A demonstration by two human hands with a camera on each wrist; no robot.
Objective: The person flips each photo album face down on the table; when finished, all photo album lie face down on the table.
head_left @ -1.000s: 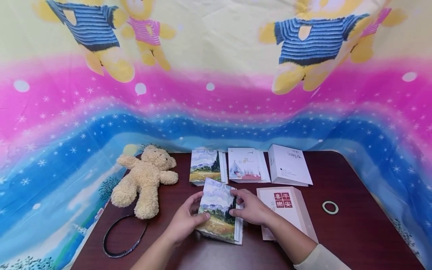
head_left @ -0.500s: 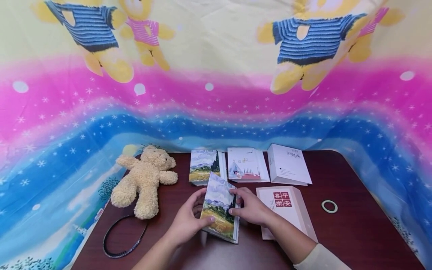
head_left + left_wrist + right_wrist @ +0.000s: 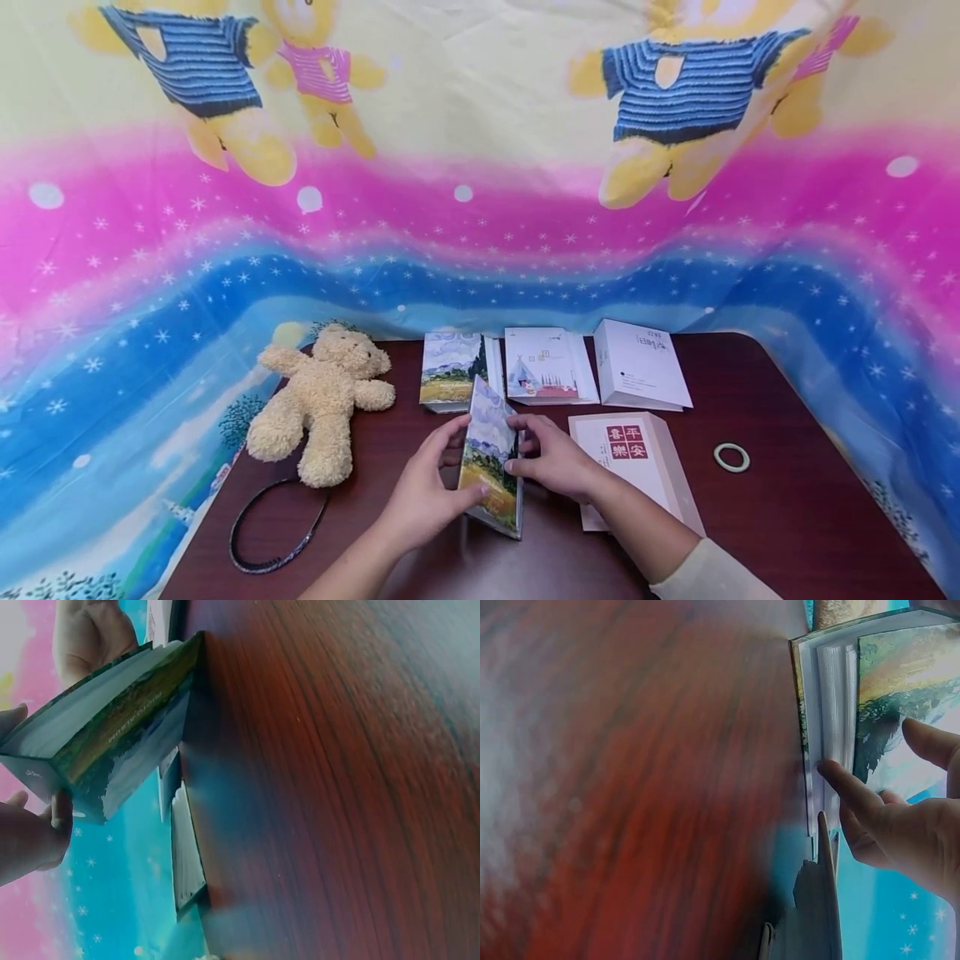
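**Book tipped up on its edge between both hands**

Since a second ago we see the book (image 3: 491, 467) swing from lying nearly flat to standing steeply on its lower edge, its painted cover now facing left and narrowed to a sliver in the head view. The hands have stayed at its sides through the turn.

The left hand (image 3: 423, 492) grips the book from the left, thumb across the cover and fingers curled behind it. The right hand (image 3: 555, 458) holds the other side; in the right wrist view its fingertips (image 3: 840, 776) press against the white page block while the thumb lies on the cover. The left wrist view shows the book (image 3: 112, 735) tilted, one edge resting on the table (image 3: 337, 787).

The book stands at the front middle of the dark wood table (image 3: 787, 517). Behind it lies a second book with the same painted cover (image 3: 452, 371), then a white card with a tent drawing (image 3: 547, 367) and a white booklet (image 3: 643, 367). Just right of the right hand sits a pale box with red characters (image 3: 637, 458). Further right lies a small pale ring (image 3: 732, 457). To the left we find a teddy bear (image 3: 322, 400) and, in front of it, a dark hairband (image 3: 273, 521). A bright printed cloth (image 3: 480, 208) hangs behind the table.
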